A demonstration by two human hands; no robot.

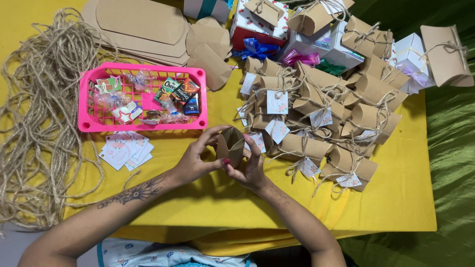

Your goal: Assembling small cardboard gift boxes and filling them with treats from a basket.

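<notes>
A kraft pillow box (231,145) is pinched between left hand (195,160) & right hand (252,170), above the table (396,198) centre; end flaps being folded. Next, likely: filling from pink basket (143,123), flaps pressed shut.

Kraft box (231,145) between both hands (225,163)

Yellow-covered table (396,198): twine heap (34,123), pink basket (143,126), paper tags (126,150), tied kraft boxes (321,109), flat cardboard blanks (143,24).

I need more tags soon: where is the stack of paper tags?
In the head view, the paper tags lie left of the left hand, just below the pink basket.
</notes>
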